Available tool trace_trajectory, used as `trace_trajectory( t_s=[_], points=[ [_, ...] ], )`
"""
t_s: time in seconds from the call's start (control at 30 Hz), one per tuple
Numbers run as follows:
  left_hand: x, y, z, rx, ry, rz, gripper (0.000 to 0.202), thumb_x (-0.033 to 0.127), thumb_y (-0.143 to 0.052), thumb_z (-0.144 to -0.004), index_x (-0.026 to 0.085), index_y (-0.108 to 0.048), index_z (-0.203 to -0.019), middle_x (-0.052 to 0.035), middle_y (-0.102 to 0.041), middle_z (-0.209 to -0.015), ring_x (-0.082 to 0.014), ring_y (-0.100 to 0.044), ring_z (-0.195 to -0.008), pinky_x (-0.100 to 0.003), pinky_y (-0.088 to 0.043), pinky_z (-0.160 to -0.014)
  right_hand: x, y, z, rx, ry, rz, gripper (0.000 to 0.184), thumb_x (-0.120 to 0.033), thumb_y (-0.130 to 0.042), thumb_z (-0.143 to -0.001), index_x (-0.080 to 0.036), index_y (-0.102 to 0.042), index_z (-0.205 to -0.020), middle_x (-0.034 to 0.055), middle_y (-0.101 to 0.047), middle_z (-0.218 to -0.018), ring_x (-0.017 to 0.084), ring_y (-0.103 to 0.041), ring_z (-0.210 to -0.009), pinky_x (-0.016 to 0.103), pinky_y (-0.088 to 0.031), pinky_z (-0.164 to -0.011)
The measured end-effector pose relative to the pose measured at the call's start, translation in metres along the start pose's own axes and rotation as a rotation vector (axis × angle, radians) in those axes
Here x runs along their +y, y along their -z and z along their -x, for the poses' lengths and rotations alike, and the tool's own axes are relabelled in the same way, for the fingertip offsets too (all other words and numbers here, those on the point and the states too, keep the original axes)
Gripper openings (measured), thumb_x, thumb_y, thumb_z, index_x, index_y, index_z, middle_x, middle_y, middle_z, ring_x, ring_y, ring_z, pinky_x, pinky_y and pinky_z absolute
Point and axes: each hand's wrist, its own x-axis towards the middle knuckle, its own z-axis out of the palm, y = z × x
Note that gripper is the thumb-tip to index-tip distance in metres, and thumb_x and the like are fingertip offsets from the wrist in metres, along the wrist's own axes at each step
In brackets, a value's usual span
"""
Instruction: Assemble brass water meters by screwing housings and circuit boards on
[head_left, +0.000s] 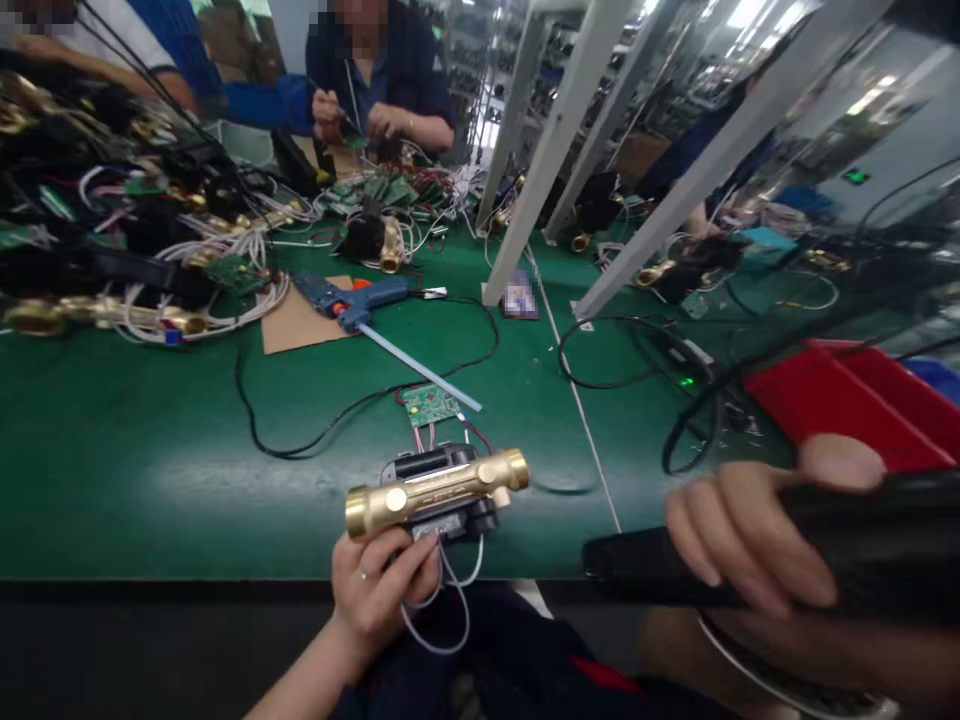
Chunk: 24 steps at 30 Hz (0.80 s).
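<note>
My left hand is closed around a brass pipe fitting with a black housing under it, held just over the near table edge. Red and white wires run from it to a small green circuit board lying on the green mat. White wires loop below my fingers. My right hand is wrapped round a large black tool or handle, blurred and close to the camera at the lower right.
A blue glue gun with a white glue stick lies on a cardboard sheet. Piles of brass fittings, wires and boards fill the left. A red bin stands at right. Black cables cross the mat. Another person works opposite.
</note>
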Motion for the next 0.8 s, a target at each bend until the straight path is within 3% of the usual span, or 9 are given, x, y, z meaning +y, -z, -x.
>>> trace_trajectory(
  t_s=[0.1, 0.23, 0.4, 0.47, 0.8],
  points=[
    [0.001, 0.001, 0.003, -0.001, 0.016, 0.011, 0.017, 0.013, -0.07, -0.073, 0.021, -0.068, -0.087, 0.001, -0.061, -0.072, -0.0126, -0.057, -0.068, -0.028, -0.047, -0.072, 0.002, -0.027, 0.001, -0.062, -0.046, -0.355, 0.022, -0.035, -0.035, -0.098, -0.036, -0.055, -0.107, -0.0092, -0.035, -0.039, 0.009, -0.029, -0.023, 0.024, -0.03, -0.03],
    [0.0, 0.001, 0.004, -0.009, 0.023, 0.02, 0.016, 0.017, -0.069, -0.074, 0.023, -0.068, -0.089, 0.0018, -0.06, -0.072, -0.0131, -0.056, -0.07, -0.03, -0.048, -0.076, -0.007, -0.063, -0.002, 0.074, -0.129, -0.225, 0.019, -0.041, -0.039, -0.096, -0.039, -0.053, -0.108, -0.0062, -0.039, -0.044, 0.013, -0.04, -0.032, 0.028, -0.038, -0.038],
    [0.001, 0.001, 0.0, -0.003, 0.039, 0.047, 0.009, 0.018, -0.066, -0.077, 0.023, -0.068, -0.084, 0.0021, -0.059, -0.068, -0.0128, -0.056, -0.068, -0.03, -0.048, -0.077, -0.008, -0.097, -0.001, 0.155, -0.138, -0.198, 0.019, -0.038, -0.06, -0.086, -0.029, -0.054, -0.102, -0.0039, -0.042, -0.052, 0.013, -0.043, -0.042, 0.031, -0.04, -0.044],
    [0.002, 0.001, 0.0, 0.011, 0.044, 0.055, 0.009, 0.018, -0.066, -0.077, 0.023, -0.069, -0.084, 0.0021, -0.059, -0.066, -0.013, -0.056, -0.067, -0.03, -0.048, -0.076, -0.005, -0.104, -0.001, 0.217, -0.137, -0.211, 0.017, -0.036, -0.06, -0.086, -0.027, -0.054, -0.099, -0.0037, -0.043, -0.053, 0.013, -0.042, -0.042, 0.031, -0.039, -0.044],
    [0.001, 0.002, -0.001, 0.015, 0.03, 0.064, 0.013, 0.019, -0.068, -0.075, 0.021, -0.067, -0.087, 0.0026, -0.058, -0.066, -0.0131, -0.055, -0.064, -0.03, -0.047, -0.071, -0.003, -0.106, -0.003, 0.169, -0.157, -0.204, 0.016, -0.033, -0.061, -0.086, -0.026, -0.054, -0.099, -0.0031, -0.043, -0.054, 0.013, -0.041, -0.044, 0.033, -0.039, -0.046]
  ],
)
